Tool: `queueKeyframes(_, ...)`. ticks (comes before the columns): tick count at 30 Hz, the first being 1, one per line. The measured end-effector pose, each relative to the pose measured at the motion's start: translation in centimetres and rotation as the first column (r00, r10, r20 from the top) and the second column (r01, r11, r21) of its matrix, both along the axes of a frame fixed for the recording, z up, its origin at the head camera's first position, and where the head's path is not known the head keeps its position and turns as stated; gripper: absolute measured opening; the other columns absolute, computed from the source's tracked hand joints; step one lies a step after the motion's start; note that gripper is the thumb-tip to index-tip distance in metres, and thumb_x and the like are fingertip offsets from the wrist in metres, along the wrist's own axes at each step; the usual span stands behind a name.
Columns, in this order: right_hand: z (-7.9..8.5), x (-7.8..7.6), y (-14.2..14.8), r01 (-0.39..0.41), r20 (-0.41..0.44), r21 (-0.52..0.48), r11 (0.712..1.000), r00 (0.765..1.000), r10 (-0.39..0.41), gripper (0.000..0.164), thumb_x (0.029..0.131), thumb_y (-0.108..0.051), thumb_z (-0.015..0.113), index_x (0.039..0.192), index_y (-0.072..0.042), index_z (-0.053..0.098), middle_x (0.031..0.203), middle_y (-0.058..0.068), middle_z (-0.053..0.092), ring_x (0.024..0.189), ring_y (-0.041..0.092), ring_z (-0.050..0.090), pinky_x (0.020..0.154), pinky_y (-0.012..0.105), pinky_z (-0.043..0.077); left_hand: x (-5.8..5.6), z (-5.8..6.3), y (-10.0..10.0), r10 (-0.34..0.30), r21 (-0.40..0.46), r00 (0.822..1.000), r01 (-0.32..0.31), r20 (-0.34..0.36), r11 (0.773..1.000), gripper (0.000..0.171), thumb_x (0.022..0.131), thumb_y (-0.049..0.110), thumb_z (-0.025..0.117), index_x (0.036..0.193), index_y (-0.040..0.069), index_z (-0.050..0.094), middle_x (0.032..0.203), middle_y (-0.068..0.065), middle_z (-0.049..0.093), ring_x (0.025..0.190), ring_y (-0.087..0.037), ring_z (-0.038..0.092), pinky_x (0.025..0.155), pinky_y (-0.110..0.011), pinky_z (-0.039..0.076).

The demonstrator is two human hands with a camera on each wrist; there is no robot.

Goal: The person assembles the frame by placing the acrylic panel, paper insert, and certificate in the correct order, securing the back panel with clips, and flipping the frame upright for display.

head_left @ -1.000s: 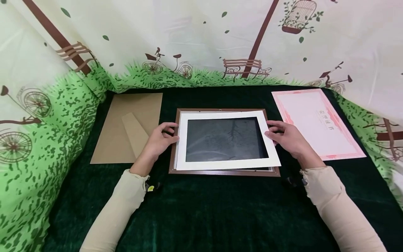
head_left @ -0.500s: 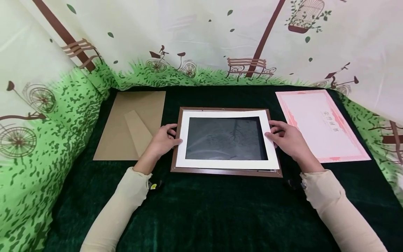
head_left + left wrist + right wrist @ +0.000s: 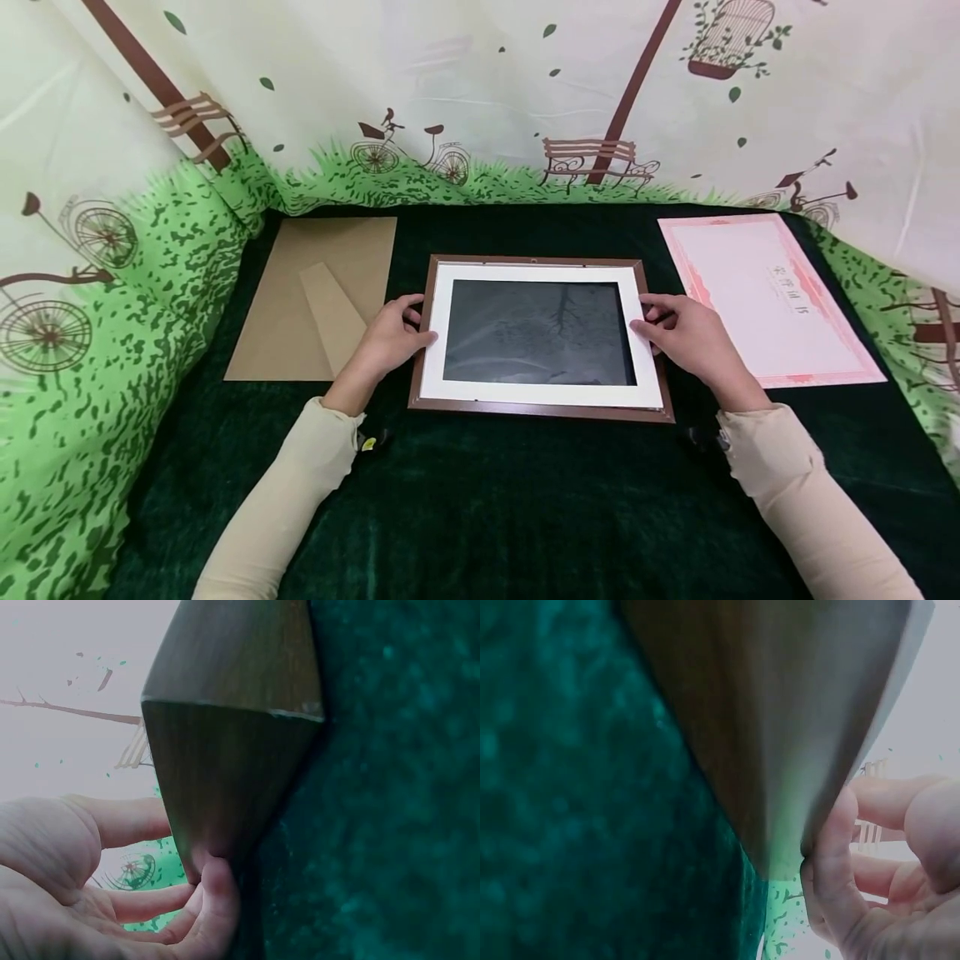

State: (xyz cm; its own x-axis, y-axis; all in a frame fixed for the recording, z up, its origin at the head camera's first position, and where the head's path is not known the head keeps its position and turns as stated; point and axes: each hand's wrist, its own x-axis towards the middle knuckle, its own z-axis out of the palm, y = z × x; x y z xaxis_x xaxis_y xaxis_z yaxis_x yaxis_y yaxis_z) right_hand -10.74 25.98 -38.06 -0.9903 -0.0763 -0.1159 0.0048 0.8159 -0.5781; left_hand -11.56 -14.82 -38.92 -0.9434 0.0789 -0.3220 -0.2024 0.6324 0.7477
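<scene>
A brown picture frame (image 3: 540,412) lies on the dark green cloth. A white mat board (image 3: 540,396) with a rectangular window sits within its border, and a dark grey panel with faint reflections shows through. My left hand (image 3: 388,335) is at the frame's left side, thumb over the edge and fingers against the outer side. In the left wrist view, the left fingertips (image 3: 214,881) meet the brown side. My right hand (image 3: 686,333) pinches the right edge of the mat board, thumb on top. The right wrist view puts the right fingers (image 3: 832,855) along the frame's side.
To the left lies a brown backing board (image 3: 262,333) with a stand flap (image 3: 333,317), partly behind my left hand. A pink-bordered sheet (image 3: 750,283) with handwriting lies on the right. A printed curtain (image 3: 480,100) rises behind the cloth.
The mat board, earlier tilted and lifted at the right, has come down and now lies straight and nearly level inside the frame. Both hands stay at the sides.
</scene>
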Motion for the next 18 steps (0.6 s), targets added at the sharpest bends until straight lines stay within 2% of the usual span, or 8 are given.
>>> queueKeyframes(7,-0.02,0.01,0.65,-0.061,-0.043,0.070,0.996,0.997,0.064,0.050,0.090,-0.018,0.073,0.134,0.001,0.059,0.105,0.017,0.061,0.086,0.029,0.059,0.062,0.029,0.047,0.03,-0.05,0.19,-0.008,-0.008,1.000,0.008,-0.004,1.000,0.067,0.092,0.013,0.069,0.152,0.009,0.038,0.125,-0.017,0.053,0.100,-0.026,0.057,0.076,-0.030,0.054)
queueKeyframes(13,0.12,0.22,0.59,-0.112,-0.058,0.138,0.984,0.991,0.121,0.053,0.090,-0.018,0.073,0.138,0.001,0.057,0.107,0.020,0.054,0.081,0.027,0.054,0.060,0.030,0.043,0.10,0.11,0.09,-0.004,-0.012,1.000,0.004,-0.013,1.000,0.066,0.093,0.012,0.068,0.151,0.009,0.039,0.125,-0.017,0.052,0.099,-0.026,0.057,0.076,-0.031,0.054)
queueKeyframes(18,0.18,0.28,0.38,-0.082,-0.044,0.202,0.976,0.995,0.093,0.059,0.087,-0.024,0.077,0.140,-0.006,0.057,0.109,0.022,0.053,0.078,0.027,0.057,0.058,0.031,0.042,0.10,0.17,0.00,-0.004,-0.015,1.000,0.004,-0.014,1.000,0.066,0.093,0.012,0.068,0.151,0.009,0.039,0.126,-0.017,0.052,0.099,-0.026,0.057,0.076,-0.031,0.054)
